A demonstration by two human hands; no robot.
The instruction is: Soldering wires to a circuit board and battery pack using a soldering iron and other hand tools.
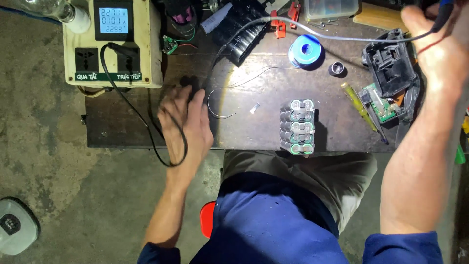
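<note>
Far left on the bench sits the cream power box [113,43] with its lit blue meter, and a black cord [132,110] plugs into its socket and loops down off the table edge. The left hand [184,124] rests right on that loop, fingers together and curled loosely over the cord, seemingly to gather the slack clear of the work area. Just beside it, a thin bare wire [217,105] curls on the dark wooden table [254,129]. At the near edge, in the middle, lies the battery pack [297,127]: grey cylindrical cells side by side, metal strips across their ends, green wrap at the rims. Behind it a blue solder spool [305,50]. Further right, a yellow-handled screwdriver [359,105], then the open black housing [391,68] with a green circuit board [382,105]. Up top right, the right hand [439,46] is raised, fingers closed around a dark tool [443,14], probably a soldering iron; its grey cable [312,34] trails back across the bench.
</note>
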